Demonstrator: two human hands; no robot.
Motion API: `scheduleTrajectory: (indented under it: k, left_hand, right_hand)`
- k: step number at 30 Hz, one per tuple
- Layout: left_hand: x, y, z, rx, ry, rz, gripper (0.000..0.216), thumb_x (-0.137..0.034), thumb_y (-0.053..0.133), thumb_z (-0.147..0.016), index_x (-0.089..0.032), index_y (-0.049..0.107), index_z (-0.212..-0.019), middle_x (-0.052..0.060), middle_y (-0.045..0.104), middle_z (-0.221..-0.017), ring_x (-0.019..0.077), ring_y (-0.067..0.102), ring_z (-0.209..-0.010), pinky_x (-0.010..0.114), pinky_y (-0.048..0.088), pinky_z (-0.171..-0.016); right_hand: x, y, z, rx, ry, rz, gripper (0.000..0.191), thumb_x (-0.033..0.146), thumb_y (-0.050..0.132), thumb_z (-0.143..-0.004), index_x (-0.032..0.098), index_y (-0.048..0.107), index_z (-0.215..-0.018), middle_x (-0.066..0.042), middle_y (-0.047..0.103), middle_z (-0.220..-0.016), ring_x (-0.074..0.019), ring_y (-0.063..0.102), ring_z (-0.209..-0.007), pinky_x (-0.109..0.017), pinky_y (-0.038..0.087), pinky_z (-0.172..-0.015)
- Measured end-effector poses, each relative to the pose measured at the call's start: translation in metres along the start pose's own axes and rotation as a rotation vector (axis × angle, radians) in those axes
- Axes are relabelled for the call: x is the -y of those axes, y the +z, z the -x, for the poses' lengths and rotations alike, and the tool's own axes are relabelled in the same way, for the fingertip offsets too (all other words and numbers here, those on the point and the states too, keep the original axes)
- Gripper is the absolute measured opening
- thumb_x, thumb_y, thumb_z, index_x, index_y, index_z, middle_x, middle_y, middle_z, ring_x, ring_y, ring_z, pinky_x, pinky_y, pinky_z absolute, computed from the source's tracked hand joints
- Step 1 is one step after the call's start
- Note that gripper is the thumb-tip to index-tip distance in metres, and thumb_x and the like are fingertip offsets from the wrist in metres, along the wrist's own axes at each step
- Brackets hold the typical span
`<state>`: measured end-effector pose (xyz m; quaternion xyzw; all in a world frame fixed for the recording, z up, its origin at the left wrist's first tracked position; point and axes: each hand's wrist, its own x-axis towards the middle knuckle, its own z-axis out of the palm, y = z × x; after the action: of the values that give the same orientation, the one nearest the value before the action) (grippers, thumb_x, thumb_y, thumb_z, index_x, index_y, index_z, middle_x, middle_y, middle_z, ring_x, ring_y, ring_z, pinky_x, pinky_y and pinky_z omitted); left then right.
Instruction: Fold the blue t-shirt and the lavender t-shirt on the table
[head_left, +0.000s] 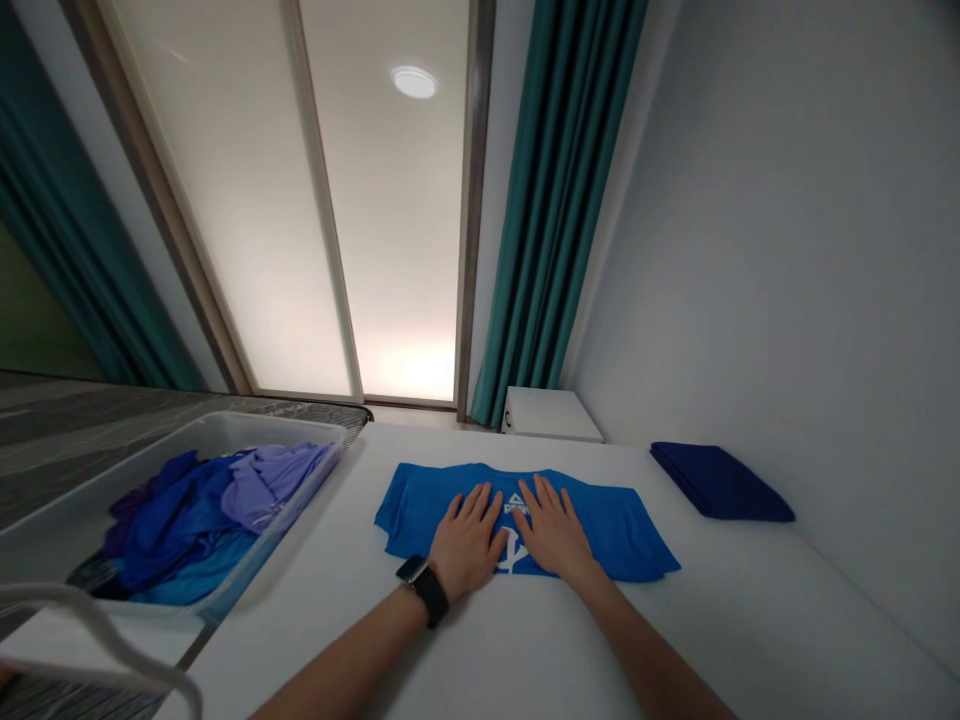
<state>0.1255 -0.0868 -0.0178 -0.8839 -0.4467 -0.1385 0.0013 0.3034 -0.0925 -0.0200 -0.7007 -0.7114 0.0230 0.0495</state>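
A blue T-shirt [615, 525] with a white print near its middle lies folded into a wide, low strip on the white table [480, 660]. My left hand [469, 540], with a black watch on its wrist, rests flat on the shirt just left of the print. On the other side of the print, my right hand [553, 530] also lies flat, fingers stretched out over the cloth. Both palms press on the fabric without gripping it. Parts of the print are hidden beneath my fingers.
A folded dark navy garment [720, 482] lies at the table's right, near the wall. To the left stands a translucent plastic bin [292, 430] with several crumpled blue and purple clothes [176, 520]. A white cabinet [551, 412] stands beyond the far edge. A pale curved tube [112, 640] crosses the lower left.
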Motion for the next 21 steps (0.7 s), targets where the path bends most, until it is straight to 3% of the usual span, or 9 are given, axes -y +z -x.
scheduleTrajectory:
  k: [6,10,18,21]
  left_hand:
    - [0.054,-0.024,0.007,0.006,-0.003,-0.026,0.053,-0.039,0.033,-0.101,-0.019,0.033,-0.150,0.008,0.032,-0.156,0.0244,0.028,-0.144,0.047,0.026,-0.116]
    - [0.088,-0.029,0.020,0.046,0.034,0.068,0.051,-0.036,0.029,-0.103,-0.020,0.031,-0.151,0.008,0.036,-0.154,0.0219,0.031,-0.143,0.044,0.026,-0.117]
    - [0.113,-0.033,0.051,0.104,0.096,0.204,0.050,-0.038,0.036,-0.102,-0.022,0.035,-0.149,0.009,0.035,-0.154,0.0229,0.033,-0.142,0.048,0.024,-0.117]
    - [0.121,-0.042,0.056,0.075,0.100,0.311,0.045,-0.037,0.040,-0.100,-0.022,0.047,-0.142,0.008,0.046,-0.148,0.0225,0.042,-0.137,0.045,0.028,-0.116]
  right_hand:
    - [-0.011,-0.001,0.003,0.033,0.013,-0.018,0.066,0.055,0.018,-0.098,0.020,0.025,-0.153,-0.011,0.019,-0.160,-0.0245,0.011,-0.148,-0.047,0.005,-0.118]
    - [-0.032,-0.002,0.010,0.049,0.002,-0.015,0.067,0.057,0.017,-0.098,0.020,0.024,-0.153,-0.010,0.019,-0.160,-0.0238,0.010,-0.148,-0.047,0.005,-0.118]
    - [-0.049,0.000,0.015,0.042,0.027,0.018,0.065,0.056,0.019,-0.098,0.023,0.025,-0.153,-0.008,0.019,-0.160,-0.0231,0.012,-0.148,-0.047,0.008,-0.119]
    - [-0.049,-0.001,0.014,0.039,0.036,0.009,0.064,0.056,0.021,-0.098,0.023,0.027,-0.153,-0.008,0.022,-0.160,-0.0234,0.014,-0.148,-0.047,0.008,-0.118]
